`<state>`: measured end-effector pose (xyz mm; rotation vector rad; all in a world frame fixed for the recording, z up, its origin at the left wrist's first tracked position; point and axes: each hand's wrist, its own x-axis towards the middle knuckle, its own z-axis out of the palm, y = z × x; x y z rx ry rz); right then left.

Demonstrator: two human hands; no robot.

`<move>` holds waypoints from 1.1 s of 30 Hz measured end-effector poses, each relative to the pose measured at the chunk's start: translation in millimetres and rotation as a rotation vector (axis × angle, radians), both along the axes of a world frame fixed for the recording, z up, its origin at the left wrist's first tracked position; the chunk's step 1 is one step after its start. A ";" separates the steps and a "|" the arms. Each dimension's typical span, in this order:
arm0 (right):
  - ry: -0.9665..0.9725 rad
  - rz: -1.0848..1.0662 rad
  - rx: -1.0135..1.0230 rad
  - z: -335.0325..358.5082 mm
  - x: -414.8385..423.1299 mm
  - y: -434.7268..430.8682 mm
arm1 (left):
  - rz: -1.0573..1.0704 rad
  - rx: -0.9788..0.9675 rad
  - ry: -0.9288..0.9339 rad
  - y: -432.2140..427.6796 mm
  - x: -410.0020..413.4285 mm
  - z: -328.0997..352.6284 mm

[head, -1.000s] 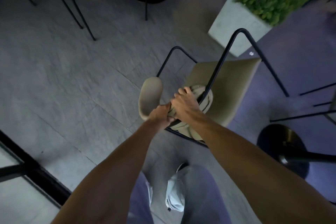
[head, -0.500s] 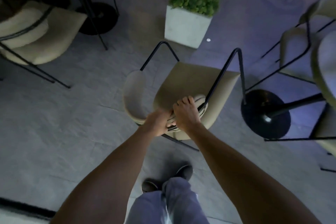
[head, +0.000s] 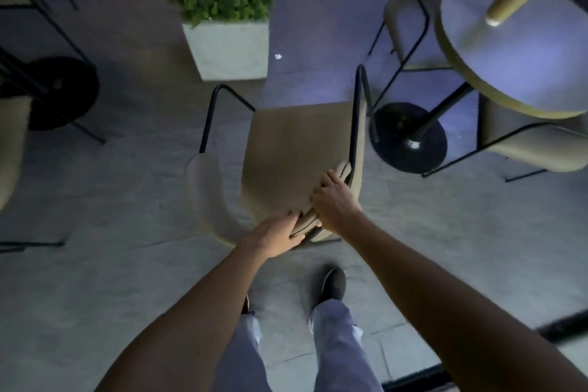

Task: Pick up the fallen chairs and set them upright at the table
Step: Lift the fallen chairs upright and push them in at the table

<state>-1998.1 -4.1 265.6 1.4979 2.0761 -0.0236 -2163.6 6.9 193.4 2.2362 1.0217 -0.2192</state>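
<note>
A person is lifting a fallen beige chair (head: 302, 149) off the grey floor (head: 111, 200). The left grip (head: 276, 236) and right grip (head: 334, 204) are both clamped, fingers curled, on the padded edge nearest the body. The chair is hanging tilted just ahead of the person's shoe (head: 332, 285), its black leg frame (head: 358, 99) pointing away; whether any leg is touching the floor cannot be told. The righting step appears to be under way, not finished. The next move is likely calling for a swing onto the legs, then a shift right toward the round surface (head: 521, 51). Room is looking tight there: the black pedestal base (head: 410, 140) is sitting just beside the leg frame, a neighbouring chair (head: 537, 149) is crowding the surface, and a concrete planter (head: 229, 48) is standing near ahead. Open floor is lying to the left.
</note>
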 end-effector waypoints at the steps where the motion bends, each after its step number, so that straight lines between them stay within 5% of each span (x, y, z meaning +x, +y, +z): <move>1: -0.041 -0.010 -0.021 1.1 4.5 -3.6 | -0.041 -0.017 0.017 -0.2 -3.0 -3.7; 7: -0.186 -0.183 -0.102 -2.6 10.8 -31.9 | -0.191 -0.025 0.105 -0.8 -18.0 -20.7; 16: -0.015 -0.421 -0.241 -30.4 -24.7 -31.1 | -0.396 0.088 0.294 25.4 -26.9 -38.0; 25: 0.003 -0.407 -0.175 -32.4 -21.9 -51.1 | -0.488 0.106 0.372 24.3 -27.5 -24.9; 33: 0.140 -0.605 -0.149 -39.2 -41.2 -70.2 | -0.570 0.143 0.443 38.8 -28.4 4.3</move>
